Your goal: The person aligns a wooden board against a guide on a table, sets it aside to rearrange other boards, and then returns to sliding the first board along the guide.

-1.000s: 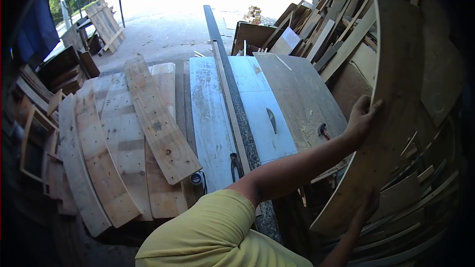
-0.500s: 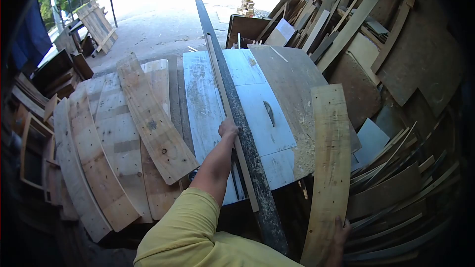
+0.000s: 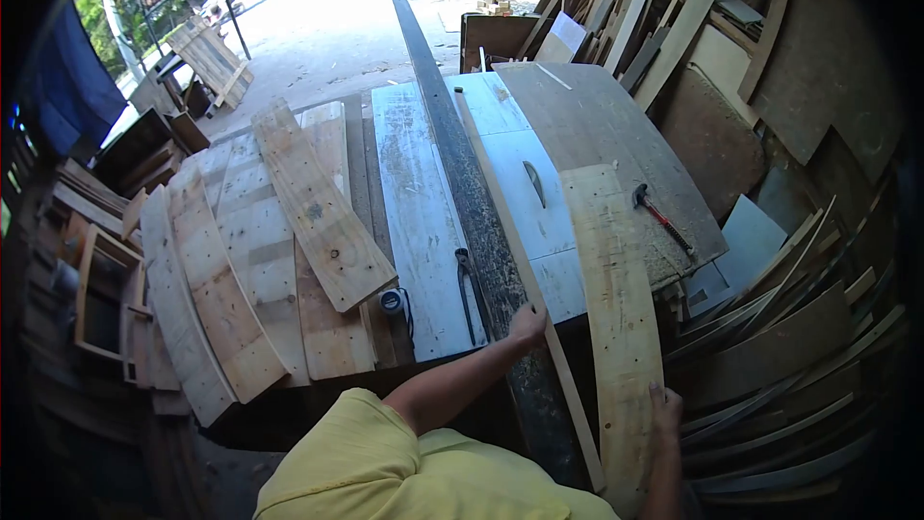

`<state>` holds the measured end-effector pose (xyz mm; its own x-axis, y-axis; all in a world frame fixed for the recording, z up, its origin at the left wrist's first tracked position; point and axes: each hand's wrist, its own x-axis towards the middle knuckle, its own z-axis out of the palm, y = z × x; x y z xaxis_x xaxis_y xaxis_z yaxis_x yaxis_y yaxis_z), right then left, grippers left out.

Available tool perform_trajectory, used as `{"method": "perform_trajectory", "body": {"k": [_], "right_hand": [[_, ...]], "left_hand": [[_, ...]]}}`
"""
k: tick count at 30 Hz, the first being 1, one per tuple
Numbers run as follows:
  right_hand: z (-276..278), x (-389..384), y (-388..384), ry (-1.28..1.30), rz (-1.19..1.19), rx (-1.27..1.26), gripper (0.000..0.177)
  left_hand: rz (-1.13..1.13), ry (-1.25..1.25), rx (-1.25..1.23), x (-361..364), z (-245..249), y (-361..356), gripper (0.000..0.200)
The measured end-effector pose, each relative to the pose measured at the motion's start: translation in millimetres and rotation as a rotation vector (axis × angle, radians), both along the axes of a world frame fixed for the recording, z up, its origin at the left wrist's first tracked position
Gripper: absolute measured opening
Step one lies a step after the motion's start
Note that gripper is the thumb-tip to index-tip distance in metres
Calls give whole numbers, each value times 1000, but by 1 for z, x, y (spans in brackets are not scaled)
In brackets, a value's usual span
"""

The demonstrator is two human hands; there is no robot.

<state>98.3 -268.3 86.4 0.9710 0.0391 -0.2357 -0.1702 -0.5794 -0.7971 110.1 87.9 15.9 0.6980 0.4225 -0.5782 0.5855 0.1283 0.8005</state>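
My left hand [image 3: 527, 324] is closed around a long thin wooden strip [image 3: 496, 188], which slants across the blue-white panel just right of a dark speckled beam [image 3: 467, 173]. My right hand [image 3: 665, 408] grips the right edge of a wide pale plank [image 3: 616, 289] near its lower end. That plank's far end lies over the bench top, and its surface shows small nail holes. Left of the beam, a pair of pincers [image 3: 467, 294] rests on the whitish panel [image 3: 409, 231]. A tape measure [image 3: 391, 301] sits beside them.
A red-handled hammer [image 3: 664, 220] lies on the brown board [image 3: 587, 125] at right, amid sawdust. Nailed planks [image 3: 241, 260] cover the bench's left side, with a loose plank [image 3: 322, 212] on top. Stacked offcuts [image 3: 770, 395] crowd the right. Paved ground [image 3: 318, 29] stretches beyond.
My left hand has drawn the strip nearer and across to the beam's right side. The wide plank has shifted left in my right hand. The hammer, pincers and tape measure have come into view.
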Motion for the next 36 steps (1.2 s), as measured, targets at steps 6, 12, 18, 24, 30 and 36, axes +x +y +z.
{"method": "perform_trajectory", "body": {"k": [6, 12, 18, 24, 30, 36], "right_hand": [[-58, 7, -16, 67, 123, -130, 47], [-69, -7, -1, 21, 201, -222, 54], [-102, -2, -3, 4, 267, -351, 60], [-84, -17, 22, -68, 311, -362, 62], [-79, -13, 30, 15, 313, -420, 63], [-85, -5, 39, 45, 296, -424, 66]], "left_hand": [[-355, 223, -197, -91, -33, -101, 50], [-463, 413, -348, -117, -13, -134, 48], [-641, 402, -322, -117, -21, -147, 44], [-854, 240, -339, -53, -7, -66, 35], [-578, -104, 1093, 68, 39, 120, 65], [-810, -160, 1204, 80, -4, 180, 65]]}}
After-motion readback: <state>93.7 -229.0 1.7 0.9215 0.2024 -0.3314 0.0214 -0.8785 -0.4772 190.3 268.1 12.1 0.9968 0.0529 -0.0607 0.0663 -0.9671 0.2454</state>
